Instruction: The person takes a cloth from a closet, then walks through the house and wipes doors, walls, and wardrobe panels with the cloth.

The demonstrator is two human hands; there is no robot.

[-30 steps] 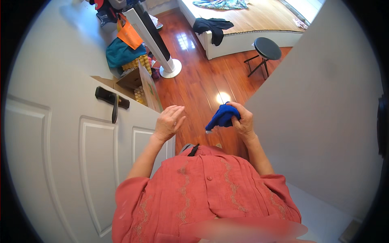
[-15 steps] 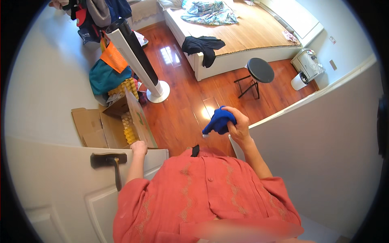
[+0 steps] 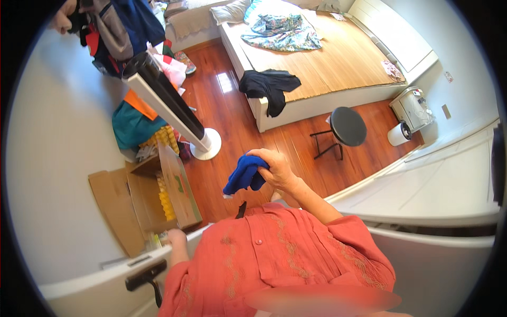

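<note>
A crumpled blue cloth (image 3: 244,174) hangs from my right hand (image 3: 277,168), which is closed round its upper right part in front of my body. A small white bit shows at the cloth's lower left end. Low on the left, my left hand (image 3: 176,238) is at the edge of a white door (image 3: 113,282), closed on it; its fingers are mostly hidden. Just beside that hand is the dark door handle (image 3: 145,276).
Ahead on the left lies an open cardboard box (image 3: 182,198), with a white and black tower fan (image 3: 171,105) past it. A black round stool (image 3: 348,127) stands before the bed (image 3: 338,68). Black clothing (image 3: 270,87) drapes over the bed's corner. White panels (image 3: 422,203) are on the right.
The door's edge and my left hand are now lower in view. My right hand, still gripping the blue cloth, has shifted left and slightly down. The room's view has turned a little.
</note>
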